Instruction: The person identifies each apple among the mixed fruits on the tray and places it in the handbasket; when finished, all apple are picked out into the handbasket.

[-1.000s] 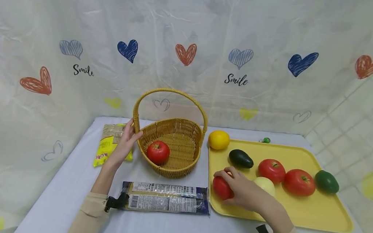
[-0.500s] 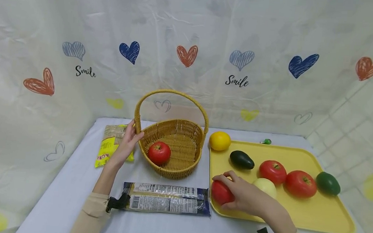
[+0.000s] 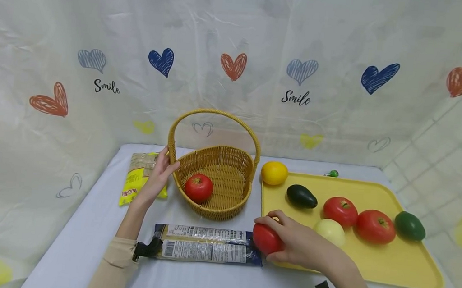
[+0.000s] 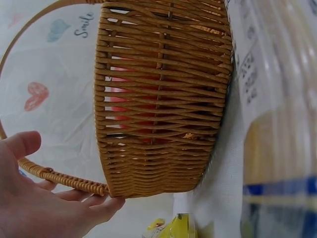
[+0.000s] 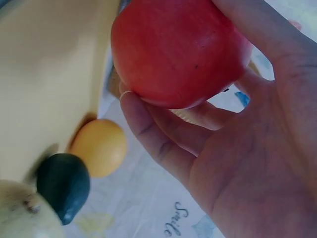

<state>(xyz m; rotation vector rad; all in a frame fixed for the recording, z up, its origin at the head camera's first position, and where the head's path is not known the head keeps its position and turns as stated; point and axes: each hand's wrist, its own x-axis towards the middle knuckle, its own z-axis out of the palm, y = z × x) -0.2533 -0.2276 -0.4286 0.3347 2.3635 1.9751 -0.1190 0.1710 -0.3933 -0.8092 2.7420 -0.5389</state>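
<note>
A yellow-brown wicker basket point(image 3: 228, 180) with a tall arched handle stands at the middle of the table, one red tomato point(image 3: 199, 188) inside it. My left hand point(image 3: 157, 176) holds the basket at the left foot of its handle, thumb on one side and fingers on the other, as the left wrist view also shows. My right hand point(image 3: 294, 240) grips another red tomato point(image 3: 267, 239), fingers curled round it. In the head view this tomato overlaps the tray's left edge and the right end of a long flat package point(image 3: 206, 246). The right wrist view shows it point(image 5: 178, 49) up close.
The yellow tray point(image 3: 400, 266) at the right bears two tomatoes point(image 3: 375, 226), a pale round vegetable point(image 3: 330, 232) and two dark green avocado-like items point(image 3: 302, 196). An orange-yellow fruit point(image 3: 274, 172) sits at its far left corner. A yellow bag point(image 3: 134, 181) lies left of the basket.
My right hand has moved the tomato a little left, from inside the tray to its left edge and the package's end. The left hand stays at the basket.
</note>
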